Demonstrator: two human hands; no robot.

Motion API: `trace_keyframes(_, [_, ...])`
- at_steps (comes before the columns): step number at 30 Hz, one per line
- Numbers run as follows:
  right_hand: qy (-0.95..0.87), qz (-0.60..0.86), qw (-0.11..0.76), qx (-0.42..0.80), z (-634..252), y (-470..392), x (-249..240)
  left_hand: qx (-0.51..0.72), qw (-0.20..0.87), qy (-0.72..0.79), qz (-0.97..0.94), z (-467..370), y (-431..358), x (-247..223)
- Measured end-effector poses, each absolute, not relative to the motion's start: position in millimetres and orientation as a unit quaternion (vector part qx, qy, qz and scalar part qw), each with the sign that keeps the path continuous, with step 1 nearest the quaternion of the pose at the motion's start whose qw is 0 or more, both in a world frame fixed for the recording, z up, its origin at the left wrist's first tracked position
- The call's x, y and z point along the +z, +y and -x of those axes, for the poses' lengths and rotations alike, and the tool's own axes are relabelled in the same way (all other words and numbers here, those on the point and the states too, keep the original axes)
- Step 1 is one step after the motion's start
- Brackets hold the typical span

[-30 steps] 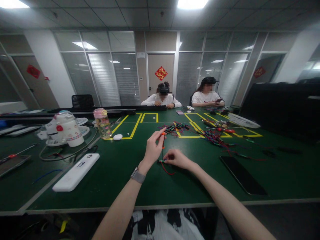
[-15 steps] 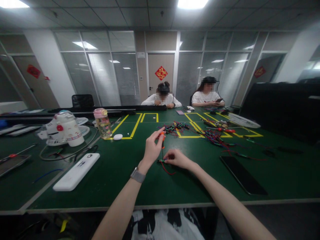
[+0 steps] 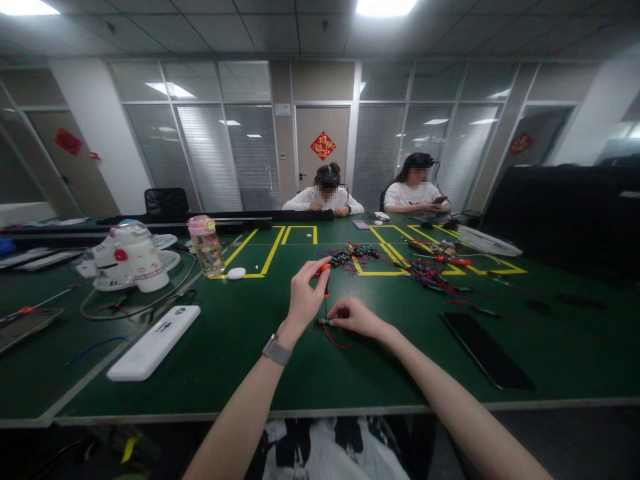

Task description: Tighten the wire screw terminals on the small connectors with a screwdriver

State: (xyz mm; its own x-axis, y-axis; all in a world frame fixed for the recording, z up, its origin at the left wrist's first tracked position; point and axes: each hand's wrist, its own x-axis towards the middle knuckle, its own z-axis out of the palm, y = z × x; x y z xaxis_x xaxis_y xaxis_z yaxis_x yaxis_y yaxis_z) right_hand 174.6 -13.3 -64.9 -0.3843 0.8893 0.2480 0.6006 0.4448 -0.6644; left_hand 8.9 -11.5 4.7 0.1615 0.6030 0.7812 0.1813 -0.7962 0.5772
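Observation:
My left hand [image 3: 306, 293] pinches an orange-and-black screwdriver [image 3: 327, 288] near the top of its handle. The screwdriver stands upright, and its thin shaft reaches down to a small green circuit board [image 3: 323, 323] on the green table [image 3: 240, 387]. With bent fingers, my right hand [image 3: 357, 316] is closed at the board's right end, on a wire or the board edge; the fingertips partly hide which. From the board a red wire [image 3: 336, 339] curves to the right across the table.
Piles of wired boards [image 3: 430, 275] lie beyond my hands. A black phone [image 3: 487, 350] is at right; a white power bank [image 3: 154, 343], a pink-lidded bottle [image 3: 206, 247] and a white round case [image 3: 236, 273] are at left. Two people [image 3: 325, 193] sit across the table.
The orange top of the screwdriver shows slightly differently between my left fingers. Both hands stay in nearly the same place, and the board has not visibly moved.

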Motion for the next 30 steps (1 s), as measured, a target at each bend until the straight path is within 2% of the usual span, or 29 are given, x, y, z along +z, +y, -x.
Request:
trace_keyframes(4, [-0.793, 0.466, 0.303, 0.249, -174.2, -13.7, -64.2, 0.599, 0.137, 0.291, -0.733, -8.8, -12.5, 4.7])
trace_keyframes(11, [-0.796, 0.462, 0.305, 0.246, -174.3, -13.1, -64.5, 0.56, 0.197, 0.251, -0.765, -9.0, -12.4, 5.4])
trace_keyframes(18, [-0.793, 0.461, 0.31, 0.251, -174.0, -12.6, -65.8, 0.577, 0.12, 0.301, -0.749, -8.5, -13.1, 3.8])
trace_keyframes(25, [-0.792, 0.462, 0.312, 0.25, -173.6, -12.1, -66.0, 0.56, 0.17, 0.25, -0.771, -11.2, -13.5, 4.0])
trace_keyframes(30, [-0.79, 0.462, 0.312, 0.255, -173.3, -13.2, -64.9, 0.59, 0.139, 0.297, -0.738, -9.5, -10.0, 2.0])
